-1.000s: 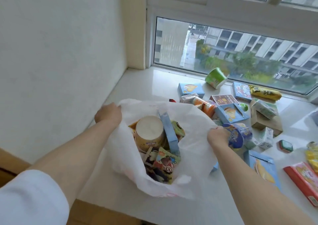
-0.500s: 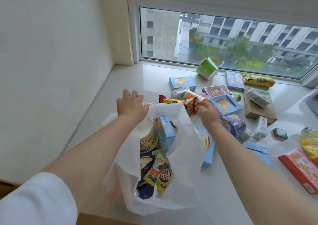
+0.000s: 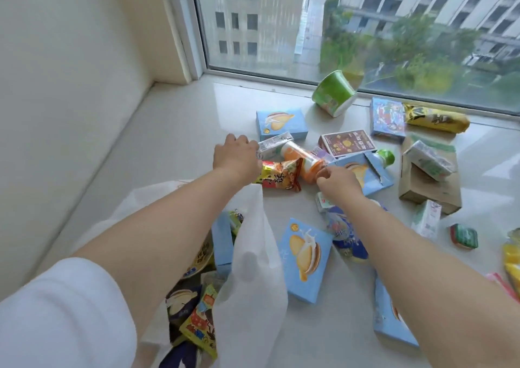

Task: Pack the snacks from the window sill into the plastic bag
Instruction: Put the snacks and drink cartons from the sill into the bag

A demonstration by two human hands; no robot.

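While both hands reach over window sill [image 3: 174, 131], left hand [image 3: 236, 156] covers foil snack packet [image 3: 281, 174], fingers hidden, grip unclear. Right hand [image 3: 339, 180] loosely curled beside orange bottle [image 3: 302, 160], holding nothing. Packet likely light, crinkly, slippery: pinch sealed end. Plastic bag [image 3: 253, 255] slumps open nearby, soft.

The plastic bag [image 3: 250, 258] is translucent white; the window sill [image 3: 180, 120] a pale, glossy cream. Light-blue boxes [image 3: 305, 258] carry a cream-filled biscuit picture — one [image 3: 281, 124] by the window too. A bright green cup [image 3: 333, 93], a yellow packet with black print [image 3: 436, 118], an orange-and-white bottle [image 3: 302, 160], a maroon box [image 3: 347, 143] — and a white sleeve [image 3: 56, 314].
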